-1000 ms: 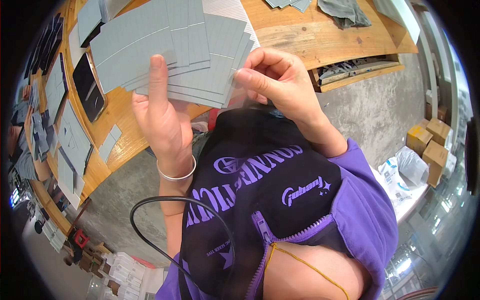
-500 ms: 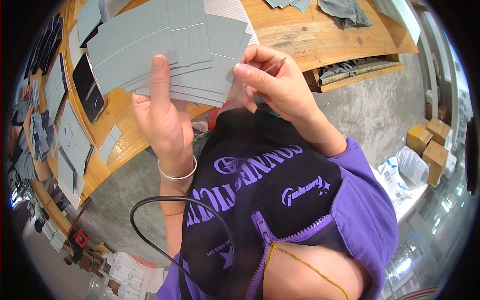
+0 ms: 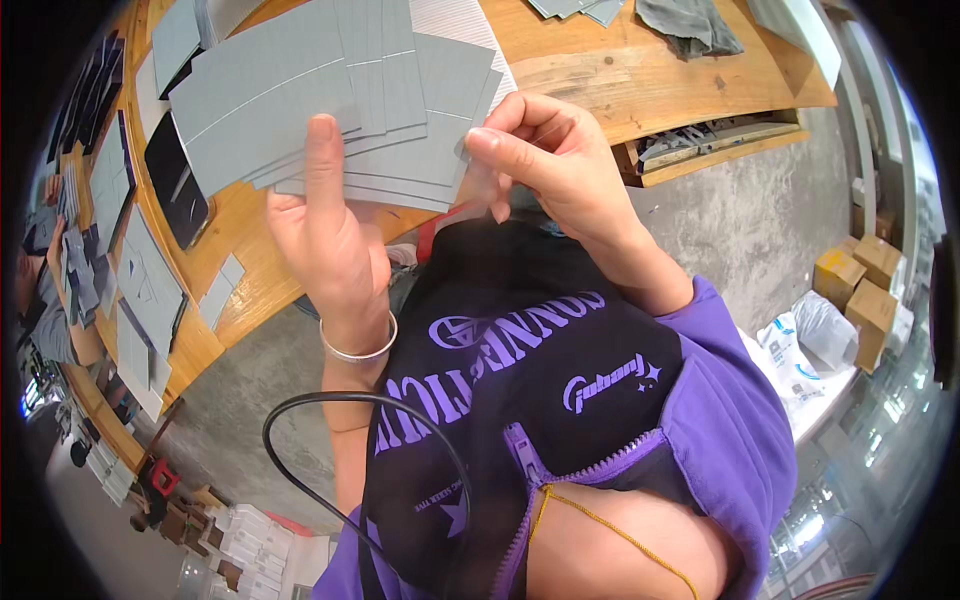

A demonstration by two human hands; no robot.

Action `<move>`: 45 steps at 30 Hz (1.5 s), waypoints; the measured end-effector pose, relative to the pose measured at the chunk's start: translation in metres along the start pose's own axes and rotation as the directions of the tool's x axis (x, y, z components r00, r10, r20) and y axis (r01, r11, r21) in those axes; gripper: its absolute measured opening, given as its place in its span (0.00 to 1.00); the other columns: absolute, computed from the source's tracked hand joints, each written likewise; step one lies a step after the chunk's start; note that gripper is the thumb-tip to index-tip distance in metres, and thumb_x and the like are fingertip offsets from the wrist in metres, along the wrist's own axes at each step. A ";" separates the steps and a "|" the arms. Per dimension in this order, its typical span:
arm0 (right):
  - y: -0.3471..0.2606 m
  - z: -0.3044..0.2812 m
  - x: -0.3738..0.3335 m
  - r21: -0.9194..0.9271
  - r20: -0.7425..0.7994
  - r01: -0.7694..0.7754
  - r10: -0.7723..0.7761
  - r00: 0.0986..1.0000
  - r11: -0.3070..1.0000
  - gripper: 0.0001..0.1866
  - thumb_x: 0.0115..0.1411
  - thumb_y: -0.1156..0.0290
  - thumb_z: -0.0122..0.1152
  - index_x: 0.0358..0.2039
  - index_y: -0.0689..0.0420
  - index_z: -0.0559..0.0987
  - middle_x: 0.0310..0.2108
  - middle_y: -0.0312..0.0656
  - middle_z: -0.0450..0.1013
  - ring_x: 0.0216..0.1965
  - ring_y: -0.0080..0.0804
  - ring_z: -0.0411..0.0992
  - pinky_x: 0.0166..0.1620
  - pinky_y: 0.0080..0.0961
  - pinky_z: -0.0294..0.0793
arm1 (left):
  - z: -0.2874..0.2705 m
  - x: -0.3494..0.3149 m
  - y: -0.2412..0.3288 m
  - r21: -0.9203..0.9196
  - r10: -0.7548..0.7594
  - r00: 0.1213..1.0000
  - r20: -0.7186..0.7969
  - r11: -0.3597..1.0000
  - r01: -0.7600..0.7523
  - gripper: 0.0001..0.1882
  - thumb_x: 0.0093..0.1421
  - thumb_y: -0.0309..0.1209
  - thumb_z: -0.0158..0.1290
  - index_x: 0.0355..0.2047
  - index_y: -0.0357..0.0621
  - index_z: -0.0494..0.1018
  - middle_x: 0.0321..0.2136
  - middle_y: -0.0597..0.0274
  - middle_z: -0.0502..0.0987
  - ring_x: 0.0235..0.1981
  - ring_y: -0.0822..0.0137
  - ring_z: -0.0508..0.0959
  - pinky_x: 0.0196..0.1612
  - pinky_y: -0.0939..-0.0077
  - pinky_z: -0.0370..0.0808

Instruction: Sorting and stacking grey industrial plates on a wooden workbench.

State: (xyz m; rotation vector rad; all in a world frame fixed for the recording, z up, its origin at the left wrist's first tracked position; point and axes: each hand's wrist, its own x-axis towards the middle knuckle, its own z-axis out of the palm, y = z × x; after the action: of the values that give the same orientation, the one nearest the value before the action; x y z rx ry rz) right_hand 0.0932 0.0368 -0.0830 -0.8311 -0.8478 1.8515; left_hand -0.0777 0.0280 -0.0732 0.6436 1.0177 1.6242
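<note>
A fanned stack of thin grey rectangular sheets (image 3: 270, 100), crossed by pale lines, is spread above my lap. My left hand (image 3: 335, 240) is closed on the stack's lower edge, its thumb upright on top and its other fingers mostly hidden beneath. At the stack's right edge, my right hand (image 3: 555, 165) is pinched, thumb tip against the outermost sheets. What lies between those fingers is hidden. A blurred, see-through patch shows just below the right thumb.
A wooden table (image 3: 570, 75) curves around the front. On it lie a dark phone (image 3: 180, 185), small pale pieces (image 3: 222, 285) and a grey cloth (image 3: 690, 22). An open drawer (image 3: 715, 145) juts out at right. Another person's arm (image 3: 85, 340) shows far left. Cardboard boxes (image 3: 870, 310) stand at right.
Both hands and the sheets have barely shifted. A thin, light sliver that stuck out between my right thumb and forefinger no longer shows.
</note>
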 end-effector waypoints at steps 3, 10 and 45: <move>-0.001 -0.002 -0.001 0.013 0.009 -0.008 0.008 1.000 1.000 0.09 0.57 0.71 0.63 0.29 0.64 0.75 0.23 0.40 0.74 0.21 0.19 0.72 0.23 0.16 0.74 | 0.001 0.001 0.002 0.002 0.009 1.000 -0.007 1.000 -0.009 0.12 0.62 0.29 0.53 0.43 0.36 0.72 0.42 0.61 0.75 0.43 0.71 0.74 0.48 0.74 0.69; -0.002 -0.002 0.000 -0.015 0.010 -0.006 0.006 1.000 1.000 0.09 0.58 0.71 0.63 0.30 0.64 0.75 0.24 0.40 0.74 0.22 0.20 0.73 0.23 0.16 0.75 | 0.000 0.003 0.003 -0.007 -0.018 1.000 -0.021 1.000 0.017 0.13 0.62 0.28 0.53 0.45 0.36 0.71 0.42 0.61 0.75 0.44 0.70 0.74 0.49 0.73 0.69; -0.067 -0.058 -0.018 -0.668 -0.004 0.314 -0.425 0.905 0.675 0.15 0.61 0.70 0.59 0.47 0.63 0.76 0.33 0.38 0.77 0.33 0.18 0.74 0.34 0.14 0.73 | -0.004 -0.005 0.003 0.145 -0.319 0.931 0.179 0.944 0.296 0.14 0.60 0.31 0.57 0.43 0.35 0.72 0.38 0.61 0.78 0.37 0.73 0.76 0.41 0.79 0.73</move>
State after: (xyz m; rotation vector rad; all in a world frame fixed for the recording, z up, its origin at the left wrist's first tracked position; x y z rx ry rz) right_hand 0.1770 0.0561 -0.0556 -1.1130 -1.4833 1.0883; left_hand -0.0806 0.0216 -0.0718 0.6730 1.0127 1.2078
